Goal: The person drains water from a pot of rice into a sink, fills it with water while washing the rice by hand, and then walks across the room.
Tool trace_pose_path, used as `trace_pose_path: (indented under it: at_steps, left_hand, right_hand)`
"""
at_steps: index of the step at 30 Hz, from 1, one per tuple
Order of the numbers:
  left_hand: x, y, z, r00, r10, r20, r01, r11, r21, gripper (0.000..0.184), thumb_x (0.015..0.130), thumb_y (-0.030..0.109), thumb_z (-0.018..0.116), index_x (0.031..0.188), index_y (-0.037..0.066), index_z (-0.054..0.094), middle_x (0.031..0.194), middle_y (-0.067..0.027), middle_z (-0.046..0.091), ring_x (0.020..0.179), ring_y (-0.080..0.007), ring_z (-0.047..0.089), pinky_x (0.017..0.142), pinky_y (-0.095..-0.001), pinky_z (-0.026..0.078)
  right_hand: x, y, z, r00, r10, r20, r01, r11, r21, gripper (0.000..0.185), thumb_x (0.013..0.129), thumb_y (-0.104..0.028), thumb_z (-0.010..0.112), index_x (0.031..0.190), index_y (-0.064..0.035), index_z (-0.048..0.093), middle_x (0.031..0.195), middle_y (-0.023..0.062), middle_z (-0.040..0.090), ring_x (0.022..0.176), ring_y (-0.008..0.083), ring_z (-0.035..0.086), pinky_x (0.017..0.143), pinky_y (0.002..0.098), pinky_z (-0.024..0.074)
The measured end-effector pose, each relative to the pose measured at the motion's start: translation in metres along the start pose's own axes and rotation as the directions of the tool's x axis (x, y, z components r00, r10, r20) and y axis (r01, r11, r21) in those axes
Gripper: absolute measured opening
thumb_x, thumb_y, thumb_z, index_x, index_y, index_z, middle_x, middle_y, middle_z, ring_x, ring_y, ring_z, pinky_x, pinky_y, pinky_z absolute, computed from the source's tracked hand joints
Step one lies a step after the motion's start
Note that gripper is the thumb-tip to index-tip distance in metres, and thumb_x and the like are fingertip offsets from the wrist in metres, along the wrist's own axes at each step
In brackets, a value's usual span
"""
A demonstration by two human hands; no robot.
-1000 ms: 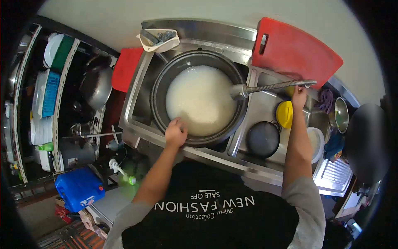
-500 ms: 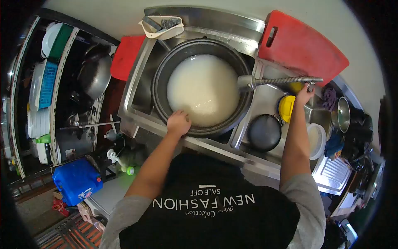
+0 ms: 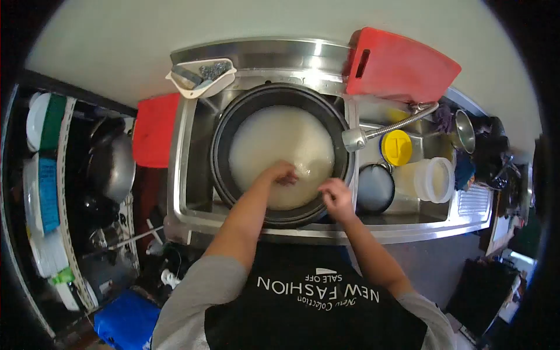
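A large dark pot (image 3: 219, 149) stands in the left sink basin, holding cloudy whitish liquid (image 3: 280, 134). Over the near part of this liquid is my left hand (image 3: 281, 173); its fingers point down at the surface and are partly hidden, so their closing is unclear. My right hand (image 3: 337, 198) hovers by the pot's near right rim, its fingers curled in with nothing visible in them. The faucet head (image 3: 353, 140), on a flexible metal hose, hangs beside the pot's right rim, apart from both hands.
The right basin holds a dark pan (image 3: 375, 188) with liquid, a yellow lid (image 3: 396, 147) and a translucent tub (image 3: 433, 179). A red cutting board (image 3: 405, 67) leans on the wall. A caddy (image 3: 201, 77) sits at the back left corner. Shelves (image 3: 70, 192) stand at left.
My right hand has let go of the faucet's hose end and come left to the pot. My left hand has moved from the near rim in over the liquid. The faucet head has swung aside.
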State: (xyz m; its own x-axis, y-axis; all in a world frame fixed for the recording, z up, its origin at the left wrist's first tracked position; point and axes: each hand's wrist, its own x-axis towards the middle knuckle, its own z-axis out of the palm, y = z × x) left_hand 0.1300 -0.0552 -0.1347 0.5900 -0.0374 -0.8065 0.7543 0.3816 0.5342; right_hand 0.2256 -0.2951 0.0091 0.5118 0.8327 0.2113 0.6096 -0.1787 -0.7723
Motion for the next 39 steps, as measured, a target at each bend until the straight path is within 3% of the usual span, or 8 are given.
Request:
trace_pose_path:
  at_steps: [2,7,12,17,24,30,36,39]
  left_hand:
    - [0.001,0.009,-0.021,0.985,0.117,-0.125,-0.133,0.984,-0.121,0.029,0.086,0.027,0.060,0.112,0.014,0.063,0.095,-0.0054,0.069,0.077,-0.0213,0.066,0.065,-0.0358,0.053]
    - [-0.054,0.051,-0.044,0.818,0.272,-0.507,-0.327,0.945,-0.021,0.028,0.089,0.026,0.056,0.113,0.016,0.064,0.097,-0.0049,0.069,0.073,-0.0203,0.064,0.066,-0.0368,0.050]
    - [-0.118,0.022,-0.060,0.764,0.546,-0.344,-0.292,0.767,0.571,0.026,0.084,0.018,0.058,0.108,0.012,0.066,0.107,-0.0120,0.064,0.092,-0.0234,0.062,0.079,-0.0369,0.049]
    - [-0.174,-0.003,-0.052,0.598,0.801,-0.039,-0.186,0.185,0.965,0.022,0.077,0.009,0.059,0.097,0.010,0.067,0.114,-0.0120,0.058,0.112,-0.0296,0.052,0.100,-0.0484,0.037]
    - [-0.182,0.014,-0.052,0.388,0.921,-0.044,-0.248,0.150,0.957,0.015,0.077,0.009,0.062,0.091,0.010,0.067,0.108,-0.0094,0.060,0.104,-0.0287,0.054,0.101,-0.0496,0.034]
    - [-0.174,0.021,-0.095,0.217,0.957,-0.195,-0.249,0.247,0.936,0.014,0.080,0.009,0.061,0.092,0.009,0.067,0.083,-0.0077,0.063,0.080,-0.0271,0.059,0.098,-0.0482,0.037]
    - [-0.195,0.069,-0.101,0.343,0.931,-0.127,0.122,0.090,0.988,0.050,0.076,0.009,0.066,0.124,0.017,0.055,0.138,-0.0122,0.042,0.125,-0.0332,0.042,0.107,-0.0493,0.029]
    - [-0.180,0.082,-0.109,0.438,0.863,-0.251,-0.129,0.337,0.933,0.071,0.070,0.011,0.072,0.135,0.021,0.046,0.148,-0.0143,0.025,0.135,-0.0366,0.027,0.111,-0.0453,0.024]
  right_hand:
    - [0.011,-0.016,0.010,0.924,0.137,0.356,-0.146,0.989,0.000,0.036,0.076,-0.009,0.061,0.111,-0.0092,0.059,0.117,0.0207,0.056,0.109,0.0363,0.054,0.092,0.0419,0.0451]
    - [0.068,0.041,0.075,0.873,0.482,0.081,-0.448,0.855,-0.260,0.076,0.078,-0.024,0.064,0.144,-0.0185,0.028,0.143,0.0292,0.028,0.129,0.0430,0.034,0.106,0.0445,0.0325]
    - [0.115,0.066,0.147,0.769,0.540,-0.341,-0.639,0.637,-0.432,0.064,0.086,-0.038,0.053,0.144,-0.0209,0.030,0.141,0.0279,0.033,0.128,0.0486,0.032,0.104,0.0627,0.0240]
    - [0.118,0.043,0.188,0.955,0.269,-0.127,-0.287,0.721,-0.631,0.054,0.085,-0.036,0.053,0.137,-0.0205,0.043,0.139,0.0199,0.042,0.132,0.0418,0.032,0.101,0.0718,0.0171]
    - [0.124,-0.004,0.151,0.953,0.201,0.229,-0.028,0.805,-0.592,0.037,0.081,-0.021,0.056,0.118,-0.0159,0.059,0.130,0.0130,0.050,0.122,0.0364,0.045,0.100,0.0642,0.0294]
    - [0.081,-0.022,0.056,0.853,0.483,-0.197,-0.521,0.805,-0.283,0.026,0.071,0.002,0.057,0.096,-0.0058,0.058,0.104,0.0185,0.052,0.095,0.0400,0.054,0.081,0.0408,0.0472]
    - [0.007,-0.051,0.010,0.673,0.623,-0.398,-0.727,0.656,-0.202,0.030,0.073,-0.003,0.062,0.102,-0.0041,0.056,0.097,0.0201,0.052,0.086,0.0413,0.056,0.078,0.0448,0.0481]
    - [-0.028,-0.051,0.018,0.557,0.703,-0.443,-0.821,0.547,-0.164,0.038,0.076,-0.013,0.067,0.109,-0.0025,0.051,0.098,0.0233,0.056,0.087,0.0415,0.058,0.077,0.0455,0.0481]
